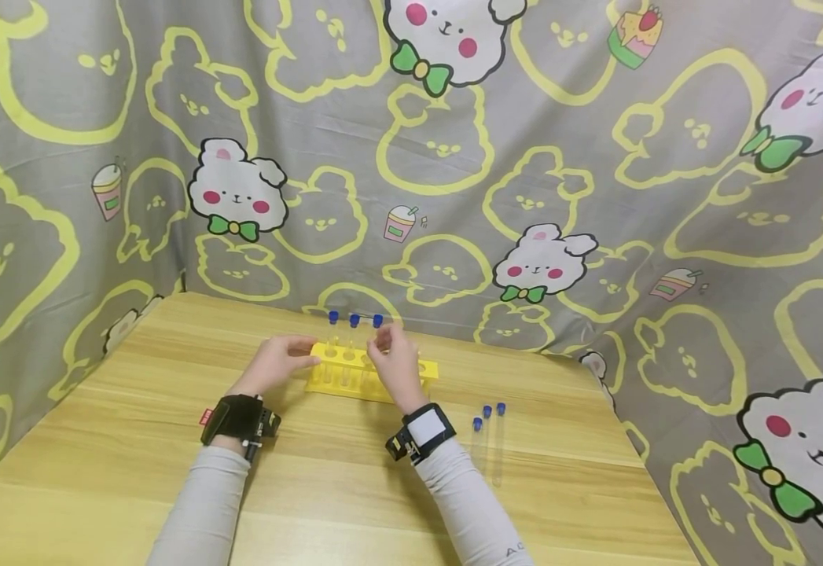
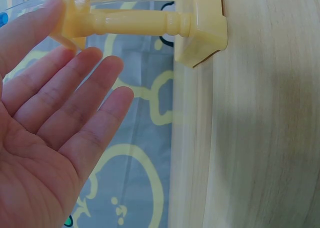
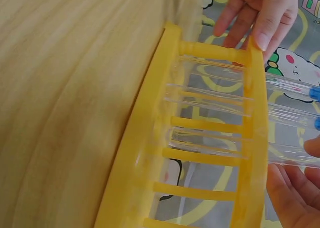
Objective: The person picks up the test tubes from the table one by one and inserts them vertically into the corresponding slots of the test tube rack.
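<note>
Cartoon-bear curtain (image 1: 453, 157) all around the back, grey with yellow outlines and white bears with green bows, and in front of it a light wooden table (image 1: 135, 440) that fills the lower part of the head view.

Going from the left: the left hand (image 1: 278, 363) has a black wrist strap and a grey sleeve, and it's flat with fingers straight, fingertips against the left end of the yellow rack (image 1: 372, 373). The left wrist view shows it well: palm open, fingers spread a bit, the index tip touching the top plate of the rack near the end post, nothing gripped.

The rack sits at the far middle of the table, close to the back edge and the curtain. Three clear tubes with blue caps (image 1: 354, 321) stand upright in its left half, side by side. In the right wrist view you see those tubes (image 3: 225, 106) passing through the holes in the top plate, bottoms resting on the base.

The right hand (image 1: 395, 363) is over the middle of the rack, right by the third tube. Its fingers are curled at the top of that tube, and the right wrist view shows the thumb and palm just beside the glass. Looks like a pinch on the tube, though the fingertips themselves are hard to make out.

Further right, three more capped tubes (image 1: 487, 440) lie flat on the table, side by side, well apart from the rack.
</note>
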A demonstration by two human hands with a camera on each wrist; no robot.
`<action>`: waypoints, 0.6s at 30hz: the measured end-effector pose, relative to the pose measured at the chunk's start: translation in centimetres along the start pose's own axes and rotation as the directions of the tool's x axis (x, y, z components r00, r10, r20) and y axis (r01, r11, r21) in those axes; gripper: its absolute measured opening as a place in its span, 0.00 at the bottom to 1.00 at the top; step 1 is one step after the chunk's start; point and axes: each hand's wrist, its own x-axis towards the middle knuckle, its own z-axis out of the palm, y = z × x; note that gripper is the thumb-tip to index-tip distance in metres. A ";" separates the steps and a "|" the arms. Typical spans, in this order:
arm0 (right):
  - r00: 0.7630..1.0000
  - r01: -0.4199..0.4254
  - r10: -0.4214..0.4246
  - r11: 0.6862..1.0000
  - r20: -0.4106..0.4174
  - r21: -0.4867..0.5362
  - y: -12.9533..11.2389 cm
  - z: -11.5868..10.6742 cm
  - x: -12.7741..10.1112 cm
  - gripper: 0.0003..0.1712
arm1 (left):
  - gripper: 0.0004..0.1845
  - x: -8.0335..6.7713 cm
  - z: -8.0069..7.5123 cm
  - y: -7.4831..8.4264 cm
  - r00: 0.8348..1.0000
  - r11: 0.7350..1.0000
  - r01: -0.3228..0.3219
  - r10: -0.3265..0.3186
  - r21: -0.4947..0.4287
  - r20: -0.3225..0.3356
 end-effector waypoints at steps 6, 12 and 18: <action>1.000 -0.002 0.003 0.999 0.012 -0.041 0.2 0.3 -0.1 0.09 | 0.28 0.0 0.0 0.0 1.000 1.000 0.003 -0.003 0.002 0.003; 0.999 -0.029 0.030 0.998 0.032 -0.051 0.2 0.5 0.0 0.11 | 0.28 0.0 0.0 0.0 1.000 1.000 -0.003 0.003 0.001 0.001; 0.998 -0.046 0.049 0.997 0.047 -0.067 0.3 0.6 0.1 0.12 | 0.28 0.0 0.0 0.0 1.000 1.000 0.000 0.000 -0.010 0.003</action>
